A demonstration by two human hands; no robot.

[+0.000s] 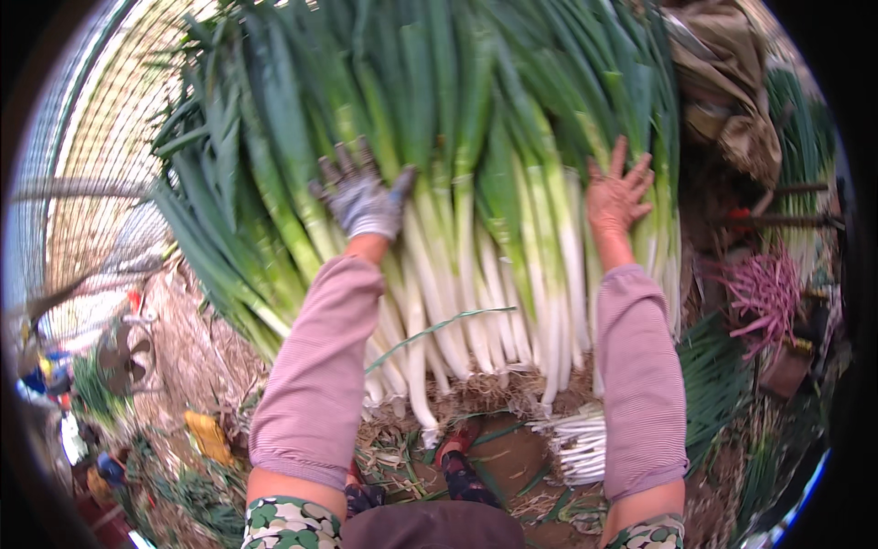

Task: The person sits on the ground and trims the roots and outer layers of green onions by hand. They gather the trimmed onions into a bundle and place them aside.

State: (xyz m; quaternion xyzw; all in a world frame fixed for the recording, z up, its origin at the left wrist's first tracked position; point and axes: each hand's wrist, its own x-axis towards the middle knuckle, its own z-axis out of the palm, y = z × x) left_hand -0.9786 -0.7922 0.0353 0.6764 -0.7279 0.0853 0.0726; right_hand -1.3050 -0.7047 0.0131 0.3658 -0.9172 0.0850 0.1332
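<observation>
A wide heap of long green onions lies before me, with dark green leaves away from me and white stalks with roots towards my feet. My left hand, in a grey, soiled glove, rests spread on the left middle of the heap. Further right, my bare right hand lies with fingers apart where stalks turn from white to green. Neither hand is closed round anything. A thin green strip lies across the white stalks between my forearms.
Trimmed white-stalked onions lie on the ground near my right forearm. A bundle of pink ties hangs at right, below brown cloth. Left are netting, a fan and a yellow object. Cut leaves litter the soil around my feet.
</observation>
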